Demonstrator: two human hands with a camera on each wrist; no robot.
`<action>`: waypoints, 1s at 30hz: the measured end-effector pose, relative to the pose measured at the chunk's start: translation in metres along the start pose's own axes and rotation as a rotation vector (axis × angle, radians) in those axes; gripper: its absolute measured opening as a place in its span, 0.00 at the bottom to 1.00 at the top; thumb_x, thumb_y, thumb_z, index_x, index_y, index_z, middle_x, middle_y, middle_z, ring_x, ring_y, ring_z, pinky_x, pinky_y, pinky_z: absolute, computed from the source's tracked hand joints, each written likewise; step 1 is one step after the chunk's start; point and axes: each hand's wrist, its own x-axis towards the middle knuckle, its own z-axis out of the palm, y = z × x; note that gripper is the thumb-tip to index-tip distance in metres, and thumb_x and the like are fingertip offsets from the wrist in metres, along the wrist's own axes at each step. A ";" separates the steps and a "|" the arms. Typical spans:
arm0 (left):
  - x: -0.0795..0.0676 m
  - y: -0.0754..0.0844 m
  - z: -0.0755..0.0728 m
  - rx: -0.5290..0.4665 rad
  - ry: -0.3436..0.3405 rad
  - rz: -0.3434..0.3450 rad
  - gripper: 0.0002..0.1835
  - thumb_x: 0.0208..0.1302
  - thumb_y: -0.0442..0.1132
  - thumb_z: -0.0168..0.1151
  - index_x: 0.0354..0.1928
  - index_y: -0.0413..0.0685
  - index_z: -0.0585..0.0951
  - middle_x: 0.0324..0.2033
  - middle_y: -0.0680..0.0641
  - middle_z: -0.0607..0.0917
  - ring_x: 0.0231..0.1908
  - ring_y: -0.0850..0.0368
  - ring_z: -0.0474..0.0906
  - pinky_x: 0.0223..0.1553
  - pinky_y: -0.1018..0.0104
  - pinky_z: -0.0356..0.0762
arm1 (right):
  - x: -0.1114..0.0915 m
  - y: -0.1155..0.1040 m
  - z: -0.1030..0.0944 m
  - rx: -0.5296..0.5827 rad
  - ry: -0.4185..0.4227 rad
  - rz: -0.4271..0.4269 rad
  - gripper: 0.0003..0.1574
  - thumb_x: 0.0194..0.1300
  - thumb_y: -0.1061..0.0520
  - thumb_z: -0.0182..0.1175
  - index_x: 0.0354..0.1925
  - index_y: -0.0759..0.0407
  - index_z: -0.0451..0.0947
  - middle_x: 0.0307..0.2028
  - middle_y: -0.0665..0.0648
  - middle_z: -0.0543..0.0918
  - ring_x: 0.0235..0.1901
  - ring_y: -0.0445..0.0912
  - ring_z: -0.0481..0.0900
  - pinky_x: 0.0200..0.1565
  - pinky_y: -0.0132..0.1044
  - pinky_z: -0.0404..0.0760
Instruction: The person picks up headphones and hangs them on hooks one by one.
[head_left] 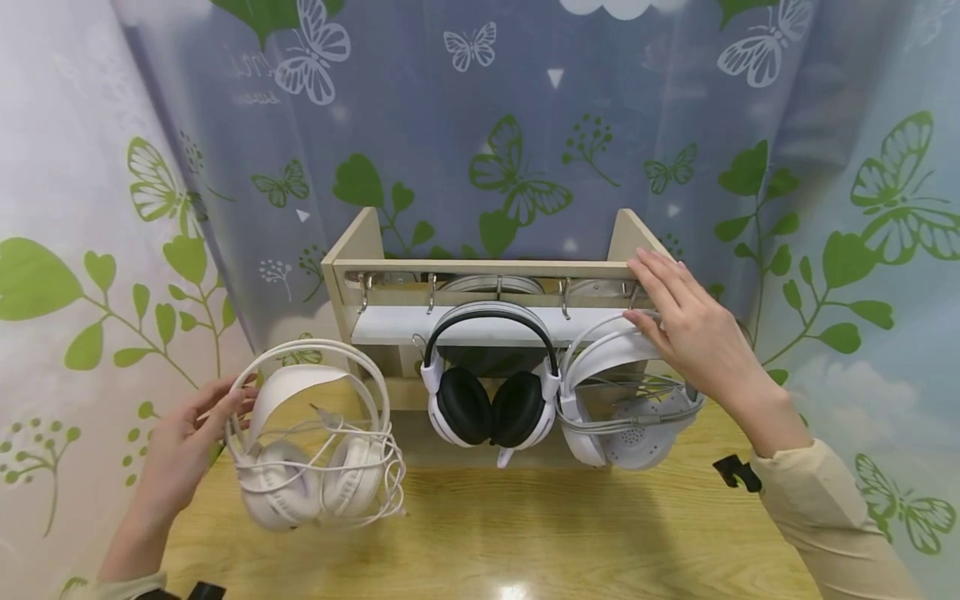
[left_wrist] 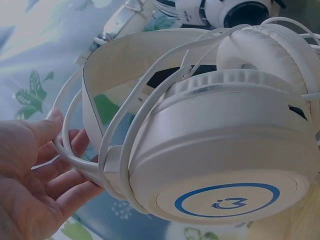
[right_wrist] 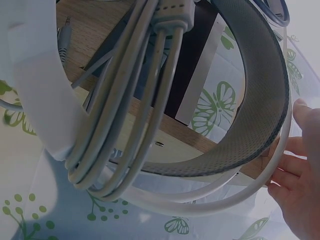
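Note:
My left hand [head_left: 176, 450] grips white headphones [head_left: 281, 492] by the thin outer hoops of the headband. Their white cable is bundled across the earcups, and the left wrist view shows a blue ring on one cup. My right hand [head_left: 701, 333] lies with extended fingers over the right end of a wooden hook rack [head_left: 480, 268]. Its thumb is at the headband of a second white pair of headphones [head_left: 585, 442], which hangs there with a grey cable looped around it. White headphones with black ear pads [head_left: 465, 408] hang at the rack's middle.
Several metal hooks [head_left: 431, 296] line the rack's front bar, with a white shelf [head_left: 397, 325] behind them. The rack stands on a wood-grain table [head_left: 480, 533]. A patterned curtain [head_left: 420, 133] surrounds the back and sides.

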 end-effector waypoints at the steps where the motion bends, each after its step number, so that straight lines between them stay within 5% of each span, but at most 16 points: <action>1: 0.002 0.002 0.000 -0.027 -0.006 0.009 0.17 0.77 0.32 0.53 0.64 0.36 0.77 0.46 0.67 0.86 0.45 0.74 0.83 0.41 0.77 0.82 | 0.000 0.000 0.000 0.000 0.000 0.001 0.45 0.81 0.34 0.35 0.74 0.68 0.62 0.72 0.68 0.66 0.71 0.63 0.64 0.76 0.47 0.54; 7: 0.012 0.014 0.002 -0.151 -0.016 0.064 0.17 0.76 0.29 0.52 0.62 0.32 0.78 0.46 0.61 0.88 0.46 0.70 0.84 0.42 0.76 0.83 | -0.001 0.000 0.000 0.000 0.004 0.000 0.45 0.81 0.35 0.35 0.74 0.68 0.62 0.72 0.68 0.66 0.71 0.62 0.64 0.75 0.49 0.56; 12: 0.019 0.027 0.004 -0.119 -0.025 0.073 0.18 0.77 0.31 0.52 0.63 0.31 0.77 0.46 0.62 0.88 0.47 0.70 0.84 0.43 0.76 0.83 | -0.001 0.001 0.000 0.002 0.009 -0.001 0.45 0.80 0.35 0.36 0.74 0.67 0.62 0.72 0.68 0.66 0.72 0.62 0.64 0.75 0.48 0.56; 21: 0.029 0.044 0.003 -0.167 -0.035 0.075 0.17 0.77 0.31 0.53 0.62 0.43 0.81 0.45 0.61 0.88 0.45 0.70 0.84 0.43 0.78 0.82 | 0.000 0.000 0.000 0.006 -0.004 0.001 0.45 0.80 0.34 0.35 0.74 0.68 0.61 0.73 0.68 0.65 0.72 0.62 0.64 0.76 0.46 0.53; 30: 0.041 0.052 0.004 -0.040 -0.029 0.081 0.18 0.77 0.33 0.54 0.64 0.36 0.78 0.44 0.64 0.88 0.43 0.72 0.85 0.43 0.78 0.82 | -0.001 0.001 0.000 0.003 -0.006 0.000 0.45 0.80 0.34 0.35 0.74 0.68 0.61 0.73 0.68 0.66 0.72 0.62 0.64 0.76 0.47 0.54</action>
